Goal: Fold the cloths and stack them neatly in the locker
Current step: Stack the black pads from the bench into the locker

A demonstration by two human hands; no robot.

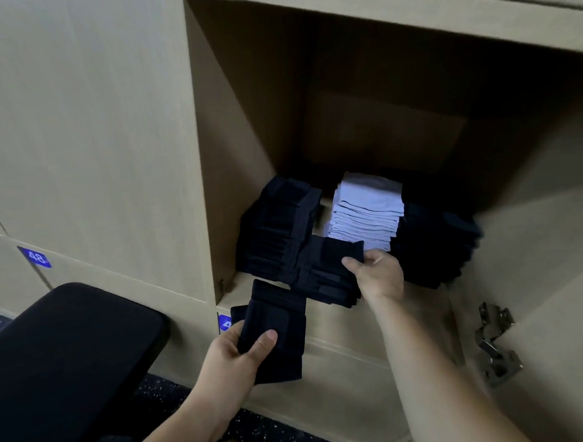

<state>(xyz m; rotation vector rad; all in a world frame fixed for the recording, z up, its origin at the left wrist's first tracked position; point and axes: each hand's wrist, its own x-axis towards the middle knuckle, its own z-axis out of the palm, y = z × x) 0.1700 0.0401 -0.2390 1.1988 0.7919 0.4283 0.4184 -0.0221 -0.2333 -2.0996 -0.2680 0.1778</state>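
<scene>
"48" on blue door label [34,257]

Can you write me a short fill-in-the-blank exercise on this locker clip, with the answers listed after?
1. The left hand holds a folded dark cloth ____ the locker, in front of its lower edge.
2. The one pale stack stands ____ two dark stacks.
3. The right hand grips the dark stack at the locker's ____ edge.
4. The number plate on the neighbouring door reads ____.

Answers: outside; between; front; 48
</scene>
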